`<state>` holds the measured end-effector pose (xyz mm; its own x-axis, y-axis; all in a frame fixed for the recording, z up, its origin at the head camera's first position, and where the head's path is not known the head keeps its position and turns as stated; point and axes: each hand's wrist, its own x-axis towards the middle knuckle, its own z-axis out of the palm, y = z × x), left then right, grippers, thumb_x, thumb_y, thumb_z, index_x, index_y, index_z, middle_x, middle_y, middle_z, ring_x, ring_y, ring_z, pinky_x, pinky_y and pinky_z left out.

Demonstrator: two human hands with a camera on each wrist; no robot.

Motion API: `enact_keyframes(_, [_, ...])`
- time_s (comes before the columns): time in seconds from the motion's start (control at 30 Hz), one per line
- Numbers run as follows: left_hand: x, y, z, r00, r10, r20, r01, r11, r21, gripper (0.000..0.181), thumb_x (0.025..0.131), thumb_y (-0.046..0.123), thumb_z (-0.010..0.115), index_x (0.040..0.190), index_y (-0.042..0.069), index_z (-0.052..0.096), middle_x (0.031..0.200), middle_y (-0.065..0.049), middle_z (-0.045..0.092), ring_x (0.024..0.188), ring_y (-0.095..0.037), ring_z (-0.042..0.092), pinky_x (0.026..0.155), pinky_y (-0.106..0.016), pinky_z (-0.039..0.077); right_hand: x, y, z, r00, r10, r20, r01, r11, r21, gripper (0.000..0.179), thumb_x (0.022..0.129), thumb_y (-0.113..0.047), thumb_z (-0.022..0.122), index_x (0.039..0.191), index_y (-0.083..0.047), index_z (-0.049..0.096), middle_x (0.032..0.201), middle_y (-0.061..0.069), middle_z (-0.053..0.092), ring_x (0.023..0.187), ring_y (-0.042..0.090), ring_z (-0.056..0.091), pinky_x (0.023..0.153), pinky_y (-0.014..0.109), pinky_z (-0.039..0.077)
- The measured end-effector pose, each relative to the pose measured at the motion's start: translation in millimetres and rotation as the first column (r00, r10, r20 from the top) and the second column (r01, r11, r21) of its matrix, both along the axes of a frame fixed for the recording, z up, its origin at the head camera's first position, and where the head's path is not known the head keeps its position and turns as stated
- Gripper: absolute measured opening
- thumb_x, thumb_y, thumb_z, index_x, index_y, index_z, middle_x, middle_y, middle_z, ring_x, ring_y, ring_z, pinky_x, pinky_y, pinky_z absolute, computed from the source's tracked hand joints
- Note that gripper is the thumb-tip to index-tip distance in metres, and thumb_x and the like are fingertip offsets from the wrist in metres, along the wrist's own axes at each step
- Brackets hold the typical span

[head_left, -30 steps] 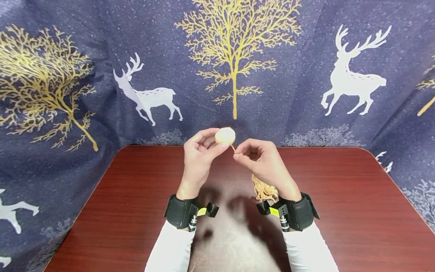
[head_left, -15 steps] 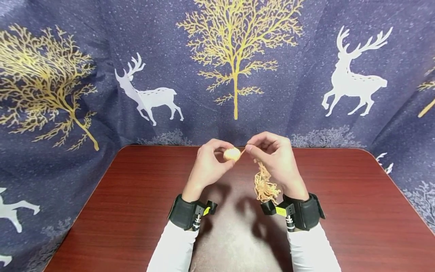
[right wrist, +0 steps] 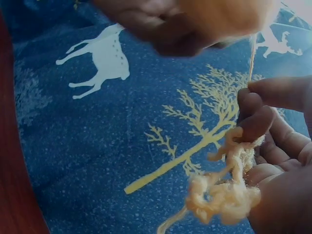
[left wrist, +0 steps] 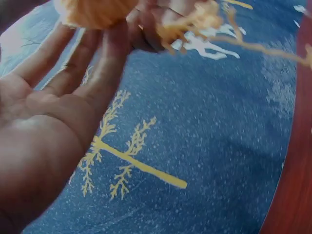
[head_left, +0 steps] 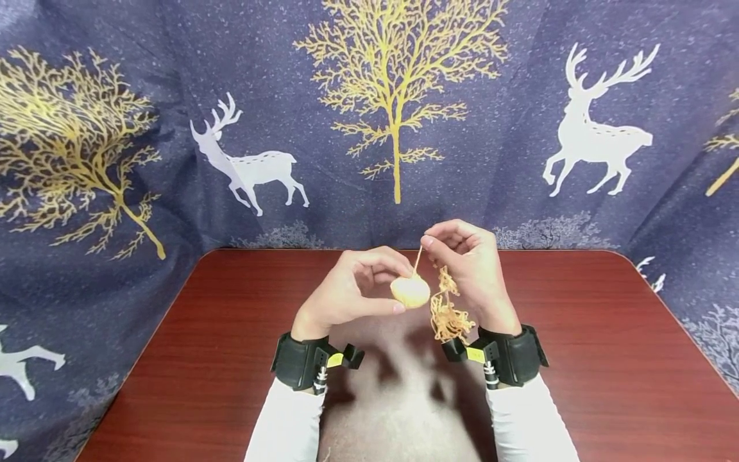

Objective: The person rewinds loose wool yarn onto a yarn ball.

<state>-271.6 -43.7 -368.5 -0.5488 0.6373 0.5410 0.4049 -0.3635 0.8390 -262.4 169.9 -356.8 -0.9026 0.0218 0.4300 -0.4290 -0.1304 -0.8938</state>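
A small pale yellow ball of yarn (head_left: 410, 292) is between the fingers and thumb of my left hand (head_left: 346, 292), over the middle of the table. From its top a taut strand (head_left: 418, 258) runs up to my right hand (head_left: 476, 273), which pinches it between thumb and forefinger. Beneath the right palm hangs a loose yarn tangle (head_left: 450, 321). The right wrist view shows this tangle (right wrist: 222, 197) below the curled fingers. In the left wrist view the ball (left wrist: 95, 12) sits at the fingertips, cut off by the top edge.
The reddish-brown table (head_left: 583, 333) has a greyish middle area (head_left: 398, 410) under the hands, with their shadows on it. Behind the table's far edge hangs a dark blue cloth (head_left: 358, 192) printed with gold trees and white deer. Both wrists wear black straps (head_left: 300, 362).
The ball has moved right and down with my left hand, and turned. My right hand has shifted right and slightly up, so the strand now rises steeply. More of the tangle shows.
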Motion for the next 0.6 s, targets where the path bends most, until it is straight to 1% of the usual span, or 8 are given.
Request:
enact_keyframes(0.07, [1.2,-0.4,1.4,0.999,0.006,0.045,-0.010,0.995,0.096,0.041,0.073,-0.018,0.079,0.111,-0.009,0.067,0.115,-0.018,0.063,0.105,-0.026,0.063,0.097,-0.044,0.056,-0.5,-2.6,-1.3,1.000,0.014,-0.003,-0.013,0.998,0.057,0.010,0.090,0.001,0.074,0.096,0.007,0.070,0.076,0.005,0.070,0.061,0.012,0.060,0.054,0.022,0.051])
enact_keyframes(0.13, [2.3,-0.1,2.5,0.996,0.033,0.084,-0.048,0.981,0.186,0.041,0.074,-0.016,0.079,0.111,-0.004,0.069,0.115,-0.016,0.064,0.106,-0.024,0.063,0.098,-0.042,0.056,-0.8,-5.4,-2.1,0.999,0.039,-0.011,-0.038,0.994,0.100,0.011,0.089,0.002,0.074,0.097,0.009,0.069,0.078,0.005,0.070,0.062,0.011,0.059,0.055,0.021,0.051])
enact_keyframes(0.23, [1.9,2.1,3.5,0.984,0.096,0.151,-0.139,0.941,0.310,0.042,0.075,-0.014,0.079,0.112,0.005,0.072,0.114,-0.013,0.067,0.105,-0.022,0.065,0.094,-0.036,0.057,-0.2,-8.2,-2.6,0.998,0.066,-0.023,-0.059,0.976,0.209,0.009,0.089,0.003,0.074,0.095,0.008,0.069,0.080,0.009,0.070,0.065,0.012,0.062,0.058,0.021,0.054])
enact_keyframes(0.33, [0.5,4.9,3.9,0.963,0.154,0.222,-0.233,0.889,0.394,0.044,0.076,-0.019,0.071,0.111,0.007,0.073,0.112,-0.011,0.070,0.104,-0.021,0.067,0.090,-0.032,0.058,1.8,-11.4,-2.9,0.996,0.084,-0.031,-0.068,0.938,0.339,0.007,0.088,0.001,0.074,0.094,0.002,0.071,0.082,0.009,0.070,0.069,0.014,0.064,0.059,0.023,0.055])
enact_keyframes(0.4, [0.1,7.1,4.8,0.941,0.192,0.279,-0.300,0.855,0.424,0.046,0.075,-0.023,0.066,0.109,0.007,0.074,0.110,-0.009,0.072,0.102,-0.021,0.069,0.088,-0.030,0.059,3.8,-14.6,-3.0,0.995,0.090,-0.039,-0.066,0.908,0.413,0.005,0.089,-0.002,0.075,0.092,-0.002,0.072,0.082,0.007,0.070,0.069,0.015,0.062,0.057,0.023,0.052])
enact_keyframes(0.47, [-0.8,9.2,4.7,0.915,0.248,0.318,-0.372,0.825,0.426,0.047,0.075,-0.024,0.063,0.107,0.008,0.074,0.108,-0.009,0.073,0.100,-0.020,0.069,0.087,-0.029,0.059,6.4,-17.9,-2.4,0.994,0.100,-0.045,-0.068,0.884,0.463,0.004,0.089,-0.004,0.075,0.091,-0.006,0.072,0.081,0.002,0.070,0.068,0.016,0.062,0.055,0.024,0.050])
enact_keyframes(0.53, [-2.0,11.0,3.7,0.882,0.322,0.344,-0.448,0.799,0.401,0.044,0.076,-0.024,0.065,0.106,0.007,0.074,0.106,-0.008,0.073,0.098,-0.019,0.070,0.086,-0.029,0.059,8.7,-20.0,-1.4,0.992,0.113,-0.055,-0.071,0.864,0.499,0.005,0.089,-0.004,0.074,0.090,-0.008,0.072,0.080,-0.001,0.069,0.068,0.016,0.062,0.056,0.024,0.051])
enact_keyframes(0.6, [-3.9,12.1,1.7,0.843,0.415,0.342,-0.524,0.778,0.347,0.039,0.076,-0.023,0.069,0.107,0.001,0.072,0.106,-0.009,0.073,0.097,-0.019,0.070,0.088,-0.031,0.059,11.4,-20.9,0.5,0.990,0.129,-0.060,-0.079,0.849,0.522,0.008,0.089,-0.002,0.074,0.089,-0.010,0.072,0.080,-0.002,0.070,0.069,0.016,0.063,0.058,0.025,0.054])
